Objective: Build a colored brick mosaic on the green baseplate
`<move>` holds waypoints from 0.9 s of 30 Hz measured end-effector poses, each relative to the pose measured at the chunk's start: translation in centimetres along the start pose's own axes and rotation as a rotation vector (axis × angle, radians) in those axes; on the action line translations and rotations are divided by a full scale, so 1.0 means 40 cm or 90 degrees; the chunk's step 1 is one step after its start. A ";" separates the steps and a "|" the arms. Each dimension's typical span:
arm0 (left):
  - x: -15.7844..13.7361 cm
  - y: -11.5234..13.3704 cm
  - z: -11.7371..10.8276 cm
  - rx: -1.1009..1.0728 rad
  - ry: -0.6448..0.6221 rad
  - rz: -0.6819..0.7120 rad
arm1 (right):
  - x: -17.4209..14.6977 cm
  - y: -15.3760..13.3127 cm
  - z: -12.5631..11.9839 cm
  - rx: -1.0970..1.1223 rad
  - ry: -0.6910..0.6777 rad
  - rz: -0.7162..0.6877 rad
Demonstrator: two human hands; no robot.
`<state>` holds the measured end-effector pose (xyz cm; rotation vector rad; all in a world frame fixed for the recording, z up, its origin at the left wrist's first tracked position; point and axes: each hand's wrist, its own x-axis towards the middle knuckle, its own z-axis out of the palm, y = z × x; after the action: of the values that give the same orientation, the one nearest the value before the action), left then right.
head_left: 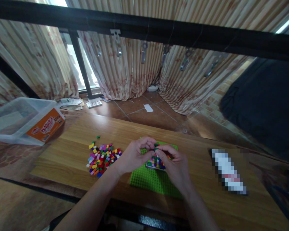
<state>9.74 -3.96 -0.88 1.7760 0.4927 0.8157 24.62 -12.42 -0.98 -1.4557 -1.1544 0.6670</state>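
A green studded baseplate lies on the wooden table, with a low block of many-coloured toy bricks on it. Over the far part of that block, my left hand reaches in from the left with thumb and fingers closed in a pinch. My right hand meets it from the right, also pinching, fingertips nearly touching the left ones. Something small and dark green shows between the fingertips, too covered to make out. To the left of my left hand is a loose pile of small coloured bricks.
The wooden table carries a blurred-out flat object on the right. A clear plastic bin with an orange label stands beyond its left end. A dark metal bar with hanging hooks crosses in front of curtains.
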 end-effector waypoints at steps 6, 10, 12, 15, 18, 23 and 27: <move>-0.011 -0.003 0.010 0.030 0.032 -0.007 | 0.005 -0.005 0.002 0.081 -0.004 0.075; -0.011 0.004 0.006 0.062 0.034 -0.001 | 0.007 0.000 0.004 0.139 -0.004 0.119; -0.010 0.007 0.006 0.064 0.022 0.001 | 0.007 0.004 0.000 0.162 0.003 0.138; -0.010 0.008 0.005 0.065 -0.002 0.001 | 0.014 0.014 -0.022 0.163 0.026 0.145; -0.009 0.000 -0.001 0.107 0.017 -0.007 | 0.027 0.030 -0.056 0.079 0.096 0.129; -0.002 -0.025 -0.017 0.198 0.108 -0.028 | 0.044 0.065 -0.088 -0.091 0.144 0.065; 0.002 -0.036 -0.017 0.221 0.140 -0.028 | 0.048 0.089 -0.073 -0.149 0.109 0.032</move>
<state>9.37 -2.96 -2.07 1.9909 0.8578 0.9433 28.95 -11.55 -3.34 -1.7100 -1.0918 0.4410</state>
